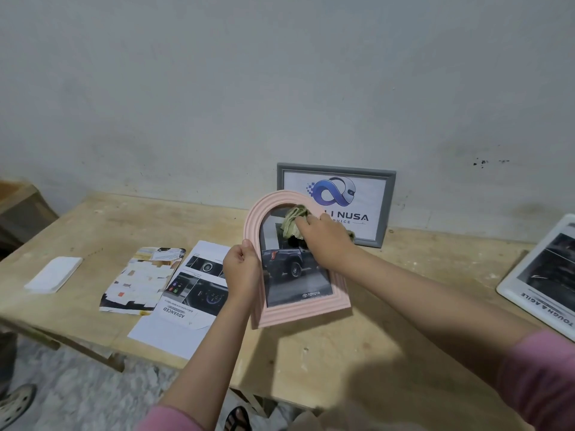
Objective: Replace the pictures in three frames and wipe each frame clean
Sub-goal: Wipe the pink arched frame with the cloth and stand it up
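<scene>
A pink arched frame [303, 314] stands tilted on the wooden table [357, 353], with a picture of a dark pickup truck in it. My left hand [241, 269] grips its left edge. My right hand [326, 241] presses a crumpled greenish cloth [294, 222] against the upper part of the glass. Behind it, a grey rectangular frame [387, 206] with a blue logo print leans on the wall. A white frame [541, 281] with a dark picture lies flat at the right edge.
Loose printed pictures [183, 300] and a torn collage sheet [137, 281] lie left of the pink frame. A folded white paper [54, 275] sits further left. A foot in a shoe [15, 402] shows on the floor at the lower left.
</scene>
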The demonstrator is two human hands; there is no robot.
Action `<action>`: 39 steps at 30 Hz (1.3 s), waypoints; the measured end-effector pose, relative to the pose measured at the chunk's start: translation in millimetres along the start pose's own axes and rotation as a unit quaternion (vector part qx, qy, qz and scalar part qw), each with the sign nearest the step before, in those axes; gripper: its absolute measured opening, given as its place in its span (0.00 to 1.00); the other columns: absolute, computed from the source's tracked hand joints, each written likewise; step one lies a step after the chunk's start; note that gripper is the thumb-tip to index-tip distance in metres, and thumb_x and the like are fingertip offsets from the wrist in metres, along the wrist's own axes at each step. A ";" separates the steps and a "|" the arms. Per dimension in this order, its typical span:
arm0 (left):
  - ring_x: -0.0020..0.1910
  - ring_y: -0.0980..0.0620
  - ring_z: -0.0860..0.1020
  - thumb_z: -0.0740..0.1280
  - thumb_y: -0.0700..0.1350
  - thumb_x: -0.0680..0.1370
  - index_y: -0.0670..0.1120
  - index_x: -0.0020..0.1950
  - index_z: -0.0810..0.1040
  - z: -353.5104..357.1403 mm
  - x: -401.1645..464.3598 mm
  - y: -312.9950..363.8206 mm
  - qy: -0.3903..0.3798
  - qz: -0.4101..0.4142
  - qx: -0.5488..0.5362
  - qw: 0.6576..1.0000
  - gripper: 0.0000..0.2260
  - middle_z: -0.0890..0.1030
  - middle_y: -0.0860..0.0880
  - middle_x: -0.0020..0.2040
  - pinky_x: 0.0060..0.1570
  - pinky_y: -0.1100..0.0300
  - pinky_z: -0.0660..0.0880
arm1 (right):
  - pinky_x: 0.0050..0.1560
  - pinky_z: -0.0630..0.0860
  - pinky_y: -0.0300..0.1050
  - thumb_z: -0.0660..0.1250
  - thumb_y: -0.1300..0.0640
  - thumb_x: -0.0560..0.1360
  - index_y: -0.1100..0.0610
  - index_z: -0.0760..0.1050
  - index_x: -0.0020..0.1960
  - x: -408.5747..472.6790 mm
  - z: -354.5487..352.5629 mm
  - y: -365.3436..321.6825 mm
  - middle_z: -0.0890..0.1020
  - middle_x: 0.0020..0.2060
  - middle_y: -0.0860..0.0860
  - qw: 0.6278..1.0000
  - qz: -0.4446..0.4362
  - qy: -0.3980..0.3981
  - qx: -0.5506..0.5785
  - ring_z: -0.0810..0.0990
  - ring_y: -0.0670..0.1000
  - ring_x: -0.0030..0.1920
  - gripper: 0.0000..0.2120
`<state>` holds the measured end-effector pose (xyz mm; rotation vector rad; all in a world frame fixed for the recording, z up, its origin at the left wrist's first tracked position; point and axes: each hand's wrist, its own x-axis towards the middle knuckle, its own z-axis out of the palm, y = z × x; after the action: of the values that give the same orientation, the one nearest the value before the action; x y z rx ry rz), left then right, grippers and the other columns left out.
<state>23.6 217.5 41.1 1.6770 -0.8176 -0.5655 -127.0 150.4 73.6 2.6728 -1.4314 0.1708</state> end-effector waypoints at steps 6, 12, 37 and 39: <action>0.31 0.50 0.63 0.56 0.47 0.82 0.45 0.32 0.59 -0.5 3.4 -1.8 0.056 -0.019 -0.030 0.998 0.19 0.63 0.48 0.30 0.34 0.55 0.61 | 0.39 0.68 0.48 0.62 0.67 0.72 0.58 0.64 0.62 -15.2 -2.7 0.2 0.77 0.52 0.58 0.995 -0.026 -0.092 0.006 0.76 0.60 0.52 0.21; 0.31 0.51 0.61 0.55 0.47 0.82 0.45 0.33 0.60 -5.7 17.3 3.2 0.059 0.020 -0.031 0.998 0.18 0.63 0.48 0.30 0.31 0.60 0.61 | 0.40 0.75 0.48 0.65 0.58 0.73 0.51 0.73 0.45 -27.7 -17.2 4.3 0.78 0.44 0.52 0.951 -0.058 -0.262 0.155 0.77 0.54 0.45 0.03; 0.37 0.50 0.68 0.57 0.50 0.80 0.44 0.35 0.67 11.0 32.8 5.5 0.050 -0.142 -0.170 0.974 0.15 0.68 0.46 0.34 0.41 0.56 0.67 | 0.71 0.61 0.51 0.58 0.76 0.63 0.56 0.78 0.61 -11.9 5.1 -10.3 0.77 0.64 0.51 0.942 -0.183 -0.035 0.279 0.70 0.52 0.67 0.31; 0.37 0.49 0.67 0.56 0.52 0.79 0.44 0.37 0.67 6.4 34.0 3.9 0.047 -0.117 -0.135 0.983 0.15 0.68 0.45 0.35 0.40 0.55 0.67 | 0.58 0.73 0.55 0.59 0.75 0.61 0.56 0.82 0.53 -18.6 9.6 -13.4 0.84 0.52 0.51 0.936 -0.229 -0.036 0.266 0.77 0.55 0.54 0.27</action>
<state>39.9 187.0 44.8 1.5431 -0.4555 -0.7203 -125.7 171.7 60.8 3.3922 -0.8091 0.4809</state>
